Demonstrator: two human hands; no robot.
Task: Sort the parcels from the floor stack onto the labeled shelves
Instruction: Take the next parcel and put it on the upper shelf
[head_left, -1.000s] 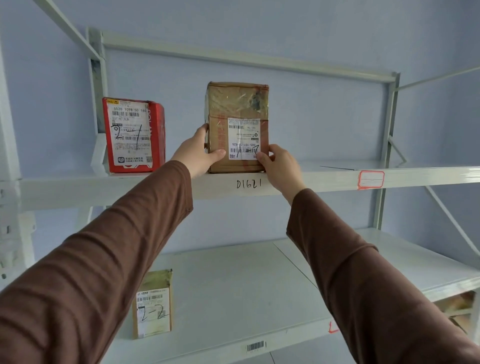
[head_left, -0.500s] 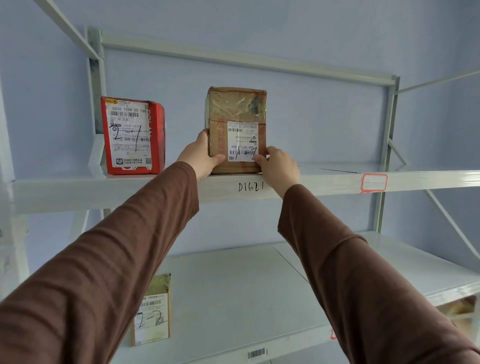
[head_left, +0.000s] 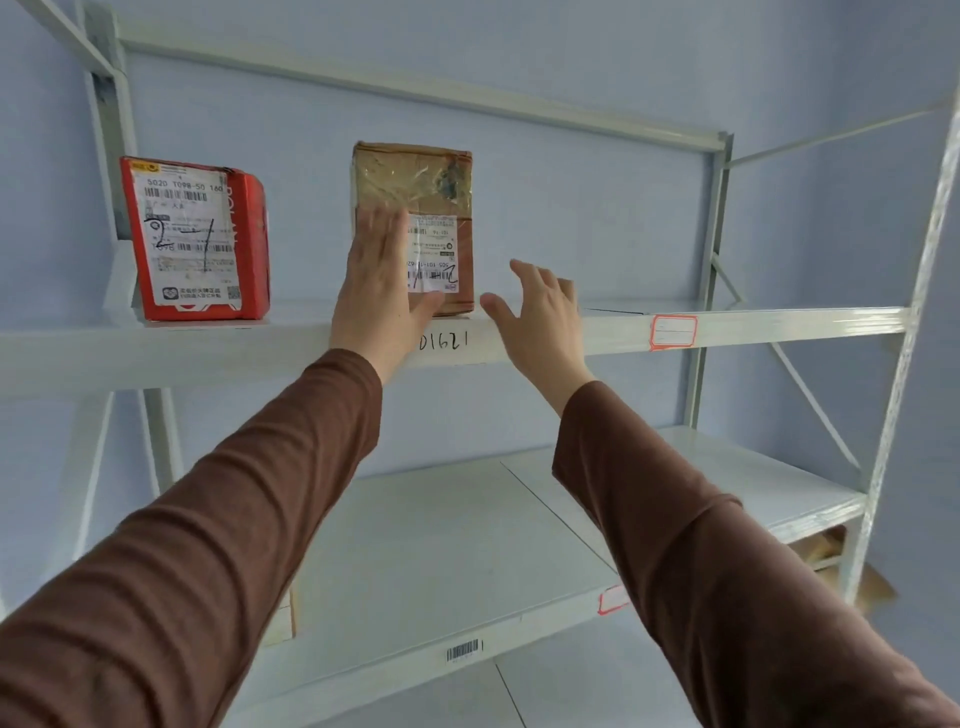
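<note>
Parcel: standing upright on shelf
Left hand: lying flat against parcel, fingers straight
Right hand: hovering spread, just right of parcel

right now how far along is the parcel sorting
Done: red box and brown box stand on the upper shelf; another parcel is on the lower shelf. In hand: nothing; left hand is flat against the brown box, right hand open beside it. The floor stack is out of view.

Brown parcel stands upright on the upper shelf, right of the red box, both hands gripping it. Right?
Not quite. In the head view neither hand grips the brown parcel: the left hand is open in front of it and the right hand is open beside it. The rest holds.
</note>
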